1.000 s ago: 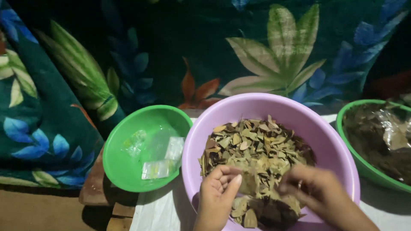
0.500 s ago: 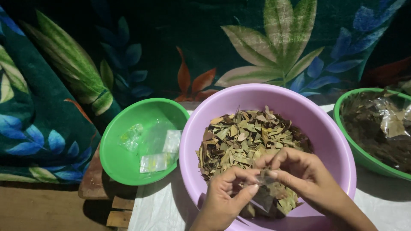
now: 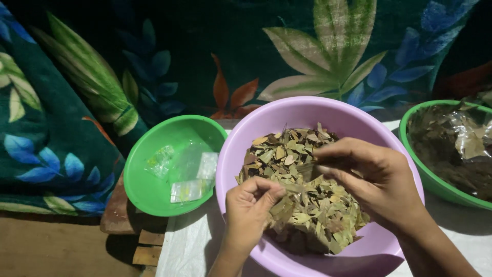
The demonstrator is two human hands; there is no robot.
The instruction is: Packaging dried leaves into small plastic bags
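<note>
Purple bowl [image 3: 230, 169] of dried leaves [image 3: 302, 205] on white-covered table [image 3: 187, 246] before floral cloth [image 3: 154, 56]; left hand [image 3: 248, 210] and right hand [image 3: 371, 179], each grip pinched on leaves.

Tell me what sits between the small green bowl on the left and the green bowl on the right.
In the head view, the purple basin of dried leaves sits between them, with both hands over it.

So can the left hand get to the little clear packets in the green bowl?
Probably yes. The left hand is over the purple bowl of dry leaves, right beside the green bowl. That bowl is open on top, nothing covers the packets.
</note>
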